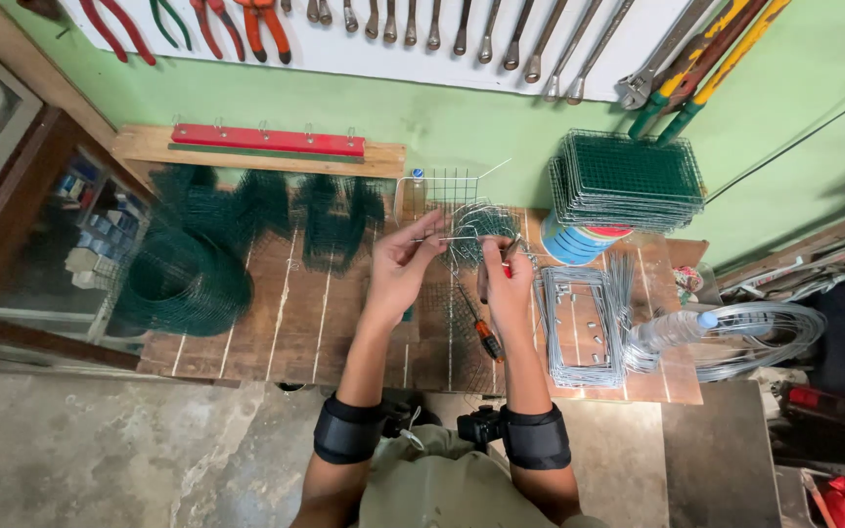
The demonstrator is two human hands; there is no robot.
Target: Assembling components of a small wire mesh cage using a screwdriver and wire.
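Centre of frame: left hand point(405, 262) pinches a thin wire point(447, 239) at its end, right hand point(503, 276) grips red-handled pliers point(507, 262) against a half-formed wire tangle point(476, 233). Finished frames point(579, 328) stacked right of centre; green mesh rolls point(183, 284) left look untouched.

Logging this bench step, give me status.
Left hand pinching thin grey wire. Right hand gripping red-handled tool. Orange-handled screwdriver lying beneath.
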